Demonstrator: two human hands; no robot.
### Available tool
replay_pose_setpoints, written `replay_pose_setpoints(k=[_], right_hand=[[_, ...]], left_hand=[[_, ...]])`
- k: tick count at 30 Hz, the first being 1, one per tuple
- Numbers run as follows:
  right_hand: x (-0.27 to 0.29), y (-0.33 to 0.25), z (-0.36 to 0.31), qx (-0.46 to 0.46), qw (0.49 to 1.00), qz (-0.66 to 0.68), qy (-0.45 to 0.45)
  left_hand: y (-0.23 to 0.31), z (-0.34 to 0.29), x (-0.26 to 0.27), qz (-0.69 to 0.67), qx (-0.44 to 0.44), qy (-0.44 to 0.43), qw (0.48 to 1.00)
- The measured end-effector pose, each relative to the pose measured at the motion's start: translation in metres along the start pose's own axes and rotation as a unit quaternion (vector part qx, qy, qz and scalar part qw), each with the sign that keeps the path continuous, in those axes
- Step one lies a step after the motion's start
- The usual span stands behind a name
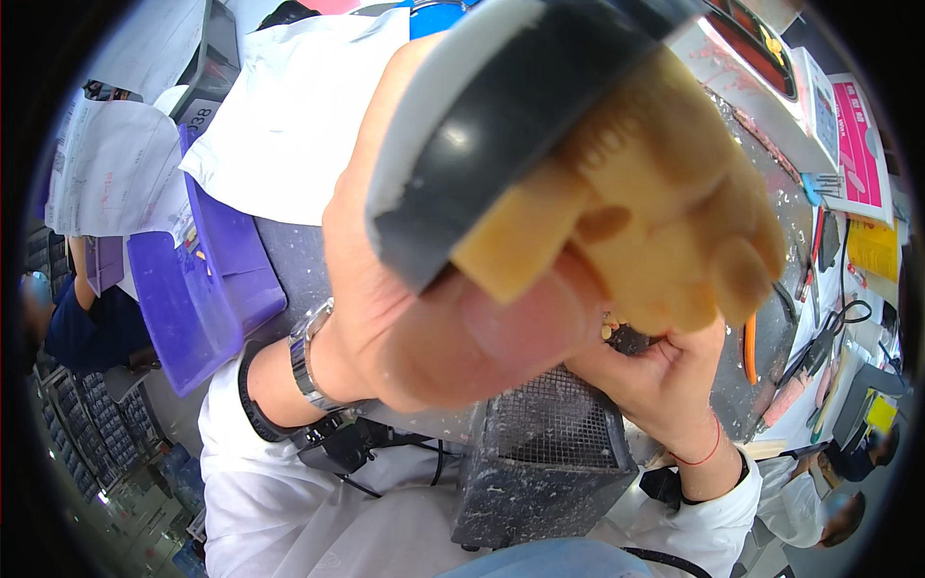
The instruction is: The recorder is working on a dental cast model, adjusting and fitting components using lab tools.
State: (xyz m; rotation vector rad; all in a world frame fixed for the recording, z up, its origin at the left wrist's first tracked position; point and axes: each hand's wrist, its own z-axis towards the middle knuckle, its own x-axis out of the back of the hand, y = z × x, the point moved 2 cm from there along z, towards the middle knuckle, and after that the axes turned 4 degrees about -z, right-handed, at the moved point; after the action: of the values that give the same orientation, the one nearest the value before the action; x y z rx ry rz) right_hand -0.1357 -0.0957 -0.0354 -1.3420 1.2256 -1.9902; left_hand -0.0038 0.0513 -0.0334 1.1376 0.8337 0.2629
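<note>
Close to the camera and slightly blurred is a tan dental model (674, 193) with tooth shapes, fixed to a black base (511, 116) with a whitish layer behind it. My left hand (414, 337) is closed round it, the thumb pressed against the model's near side. Below the model, my right hand (665, 371) reaches up with thumb and fingers drawn together beside some small tan bits and a dark patch. Its fingertips are partly hidden by the model, so what they hold cannot be made out.
A dark dusty box with a mesh grille (554, 424) stands at the table's near edge. On the left is a purple tray (183, 308) beside white paper (299, 116). Tools, cables and a pink box (862, 144) line the right side. Other people sit at both edges.
</note>
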Motion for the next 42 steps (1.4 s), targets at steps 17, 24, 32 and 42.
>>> replay_pose_setpoints(k=[17, 24, 32, 42], right_hand=[[0.057, -0.010, -0.036, -0.033, 0.933, -0.346, 0.091], [0.051, 0.013, -0.045, 0.056, 0.911, -0.373, 0.168], [0.036, -0.017, -0.047, 0.244, 0.904, -0.333, 0.111], [0.032, -0.014, -0.050, 0.216, 0.922, -0.310, 0.083]], left_hand=[[-0.004, 0.025, -0.023, 0.108, -0.113, -0.093, 0.983], [-0.004, 0.023, -0.022, 0.191, -0.162, -0.101, 0.963], [0.007, 0.017, -0.034, 0.472, -0.255, -0.164, 0.828], [0.009, 0.012, -0.054, 0.644, -0.268, -0.244, 0.674]])
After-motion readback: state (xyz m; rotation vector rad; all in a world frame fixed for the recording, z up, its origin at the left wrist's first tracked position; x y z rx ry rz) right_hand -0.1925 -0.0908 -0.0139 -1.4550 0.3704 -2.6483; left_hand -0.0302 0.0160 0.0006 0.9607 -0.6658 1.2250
